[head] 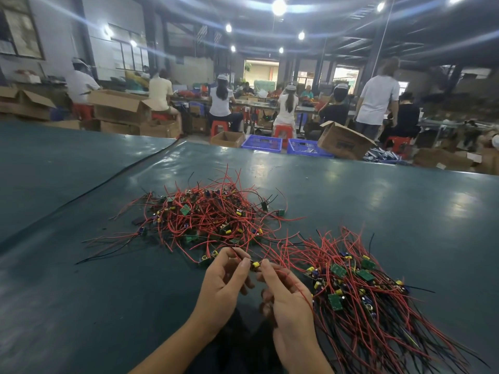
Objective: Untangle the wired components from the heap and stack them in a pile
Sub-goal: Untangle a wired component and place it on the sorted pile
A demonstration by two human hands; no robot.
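Near the front of the table (378, 201), between heap (210, 214) and pile (359, 287): one component (255, 265), yellow part showing, pinched from both sides. Left hand (224, 282) on it with thumb and forefinger, other fingers loosely curled beneath. Right hand (286, 298) on it with forefinger tip and thumb, remaining fingers tucked in; a red wire (305, 292) draped across its back.

Beyond the hands, mid-table: heap of tangled red and black wires, studded with small green boards and yellow parts. Just right of the right hand: pile, green boards (338, 270) bunched at its near-left end, wires fanned out toward the lower right. Markings on the boards too small to read.

Past the far edge: tilted cardboard box (344, 143) with dark print, too blurred to read; two blue crates (263, 143) just left of it. Further back, people (221, 101) seated at benches among more cardboard boxes.
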